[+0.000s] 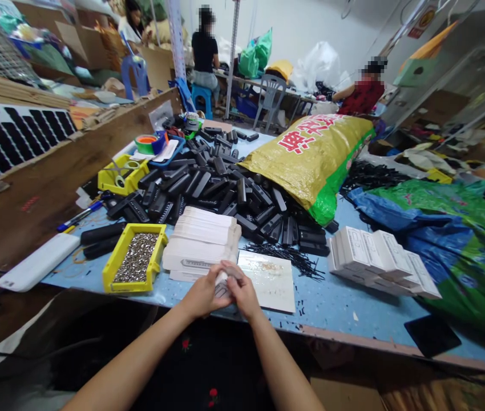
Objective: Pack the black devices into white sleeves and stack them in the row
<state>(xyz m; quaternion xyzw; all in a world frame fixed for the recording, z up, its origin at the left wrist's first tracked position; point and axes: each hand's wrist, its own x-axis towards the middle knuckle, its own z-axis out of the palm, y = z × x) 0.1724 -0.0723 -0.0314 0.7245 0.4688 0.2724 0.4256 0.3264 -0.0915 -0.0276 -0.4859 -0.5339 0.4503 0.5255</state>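
A small white cardboard box point(222, 285) with dark print is held between my two hands, low over the front of the table. My left hand point(205, 294) grips it from the left, fingers curled around it. From the other side my right hand point(242, 290) closes on the box too, its fingers covering part of it. Just behind the hands lies a stack of flat white cartons point(199, 242) with printed outlines. A white board point(270, 282) lies to the right of my right hand. Thin black strips point(296, 260) are scattered at its back edge.
A yellow bin of small metal parts point(135, 260) stands left. Black plastic pieces point(208, 182) are heaped behind, beside a gold sack point(311, 154). Several white boxes point(375, 257) are stacked right, near a green bag point(473, 240). A white power bank-like slab point(39, 260) lies far left.
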